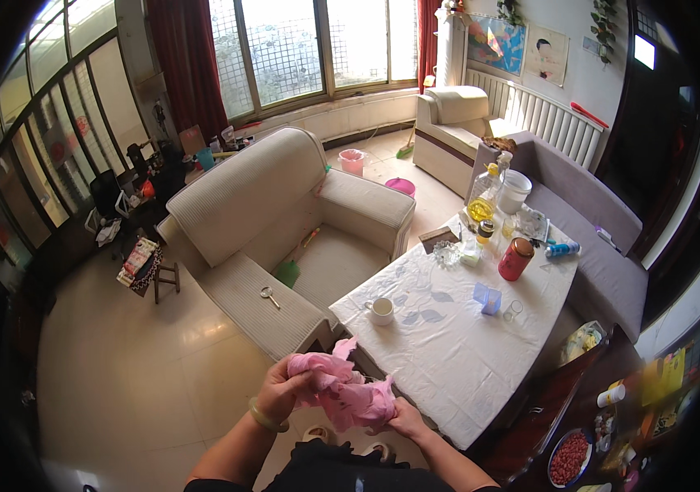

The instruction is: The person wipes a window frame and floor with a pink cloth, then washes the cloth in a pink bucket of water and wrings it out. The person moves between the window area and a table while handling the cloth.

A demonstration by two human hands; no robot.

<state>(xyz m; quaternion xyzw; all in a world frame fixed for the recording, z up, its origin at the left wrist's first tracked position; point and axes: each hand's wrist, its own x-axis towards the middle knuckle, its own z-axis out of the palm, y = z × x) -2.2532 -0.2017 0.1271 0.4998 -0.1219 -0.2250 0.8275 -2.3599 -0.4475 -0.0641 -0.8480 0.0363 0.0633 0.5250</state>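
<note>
Between both hands hangs a crumpled pink cloth (359,400), held in front of my body beside the table's near corner. My left hand (291,386), with a pale bangle on the wrist, grips its left end. At the other end, my right hand (406,418) has its fingers closed on the cloth. Folds hide some of my fingertips. Just beyond the cloth, a white mug (380,311) stands on the table, which wears a white cloth cover (448,369). A magnifying glass (268,295) lies on the arm of the beige sofa to the left.
Farther along the table are a red canister (516,259), an oil bottle (482,197), a glass ashtray (446,253), a blue plastic box (486,299) and a clear glass (513,311). The beige sofa (251,190) adjoins the table's left side. A bowl of red beans (570,458) sits lower right.
</note>
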